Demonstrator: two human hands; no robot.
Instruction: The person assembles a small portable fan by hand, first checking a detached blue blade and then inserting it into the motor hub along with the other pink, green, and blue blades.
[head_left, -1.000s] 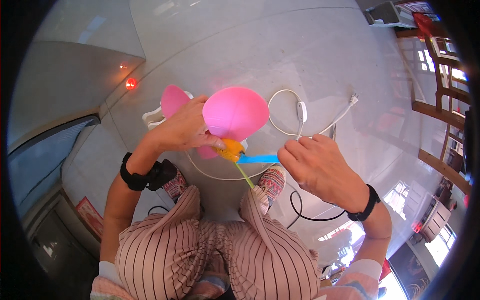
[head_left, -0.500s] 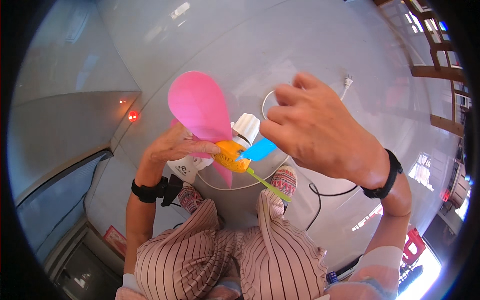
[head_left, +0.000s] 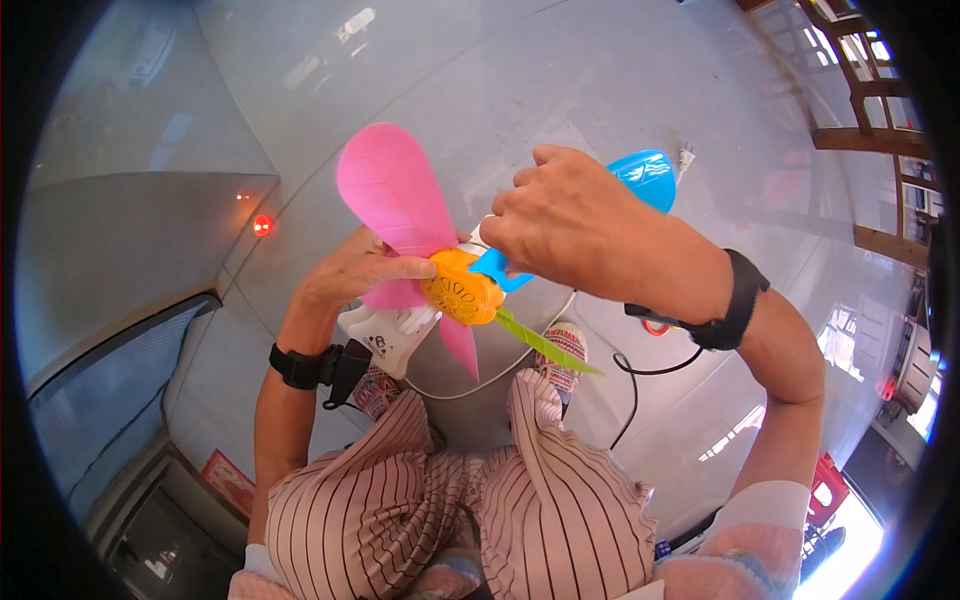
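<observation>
An electric fan with an orange hub (head_left: 463,289) faces up in front of me, its blades in several colours. My left hand (head_left: 365,272) is closed at the hub's left edge, thumb on top, between the pink blade (head_left: 395,190) and a lower pink part. Curled fingers of my right hand (head_left: 560,225) grip the blue blade (head_left: 643,180) close to the hub. That blade's wide end shows beyond the hand, and its middle is hidden. A narrow green blade (head_left: 548,343) points toward my right foot. Below the blades is the fan's white base (head_left: 395,340).
A white plug (head_left: 685,157) lies on the grey floor at the far right. The white cord (head_left: 480,388) curves near my feet, and a black cord (head_left: 632,390) loops to the right. A red light (head_left: 262,225) glows beside the left wall. Wooden furniture (head_left: 870,145) stands at the upper right.
My right hand has moved left and slightly up, its fingers now closer to the hub. The blue blade's wide end has come into view behind it. The blades have turned or tilted a little.
</observation>
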